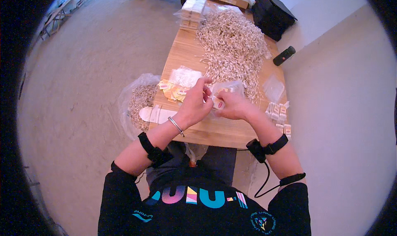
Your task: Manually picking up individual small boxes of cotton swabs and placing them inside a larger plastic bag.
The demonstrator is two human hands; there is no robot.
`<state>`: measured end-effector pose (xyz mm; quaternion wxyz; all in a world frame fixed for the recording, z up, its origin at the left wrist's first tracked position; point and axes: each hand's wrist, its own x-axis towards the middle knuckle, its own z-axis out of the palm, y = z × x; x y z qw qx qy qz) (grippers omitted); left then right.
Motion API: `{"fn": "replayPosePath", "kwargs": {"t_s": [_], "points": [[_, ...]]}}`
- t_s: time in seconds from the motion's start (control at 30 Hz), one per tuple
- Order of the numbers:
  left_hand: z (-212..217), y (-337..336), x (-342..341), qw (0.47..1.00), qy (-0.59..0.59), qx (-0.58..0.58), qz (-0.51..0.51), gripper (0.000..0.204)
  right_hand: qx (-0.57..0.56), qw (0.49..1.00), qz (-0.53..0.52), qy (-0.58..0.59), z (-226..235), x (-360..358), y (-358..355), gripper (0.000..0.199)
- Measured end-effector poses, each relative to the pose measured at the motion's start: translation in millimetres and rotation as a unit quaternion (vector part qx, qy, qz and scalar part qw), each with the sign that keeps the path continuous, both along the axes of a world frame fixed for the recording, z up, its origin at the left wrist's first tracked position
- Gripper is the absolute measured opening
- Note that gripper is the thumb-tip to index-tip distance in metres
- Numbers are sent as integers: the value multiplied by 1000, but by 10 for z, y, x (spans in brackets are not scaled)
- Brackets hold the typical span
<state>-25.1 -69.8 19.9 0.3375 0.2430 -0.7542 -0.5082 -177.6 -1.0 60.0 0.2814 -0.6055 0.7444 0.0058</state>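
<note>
Both hands meet over the near part of the wooden table. My right hand (232, 105) is closed on a small clear plastic bag (231, 87) containing pale stick-like pieces. A small printed card (218, 103) shows at its fingertips. My left hand (196, 102) is curled at the bag's left edge, its forefinger raised; its thumb and other fingers appear to pinch the plastic, though the contact is partly hidden. Just left of that hand lie yellow-and-white printed cards (173, 91), with a stack of clear bags (185, 76) behind them.
A large heap of small pale sticks (231, 41) covers the far table (178, 49). Filled packets (277, 111) and a flat bag (273, 88) lie right, near a dark bottle (284, 56). A large bag of sticks (140, 105) hangs beside the left edge. A wall (339, 91) borders the right.
</note>
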Motion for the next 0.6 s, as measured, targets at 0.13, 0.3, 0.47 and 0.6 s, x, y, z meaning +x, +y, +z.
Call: {"fn": "replayPosePath", "kwargs": {"t_s": [0.13,0.3,0.47,0.6], "points": [[-17,8,-7,1000,-18,-9,-9,45,-113,986,59,103,-212,67,73,45],[83,-4,3,999,-33,-9,-5,45,-141,975,69,158,-240,45,39,41],[211,-38,9,992,-45,-110,35,44,-79,995,50,-15,-2,-62,68,41],[431,5,-82,918,-32,-388,73,30,-191,980,43,32,46,-236,255,40]]}}
